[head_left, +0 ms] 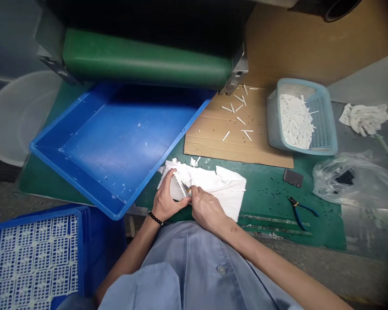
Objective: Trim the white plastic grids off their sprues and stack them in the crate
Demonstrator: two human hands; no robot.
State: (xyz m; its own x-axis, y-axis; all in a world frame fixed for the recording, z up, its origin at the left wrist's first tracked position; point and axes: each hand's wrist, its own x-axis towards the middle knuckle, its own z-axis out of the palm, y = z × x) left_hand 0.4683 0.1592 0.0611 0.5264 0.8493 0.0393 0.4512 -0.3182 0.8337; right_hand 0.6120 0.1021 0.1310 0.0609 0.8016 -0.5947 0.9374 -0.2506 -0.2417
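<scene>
My left hand [164,199], with a black bead bracelet at the wrist, grips a white plastic part [178,180] with a row of small teeth along its edge. The part is tilted up on its side, so most of its face is hidden. In my right hand [207,208] is a small knife [185,186] with a yellowish handle, mostly covered by the fingers. Its blade touches or nearly touches the toothed edge. Both hands rest over a white cloth [231,186] on the green work surface [261,193]. Small white scraps lie at the cloth's far edge.
A blue tray [132,142] stands ahead-left below a green roller [145,58]. White slivers lie on cardboard [207,142]. A light-blue basket [323,148] holds more. Blue-handled pliers [297,213] and a plastic bag [330,178] are right; a crate of white grid panels [35,258] is lower left.
</scene>
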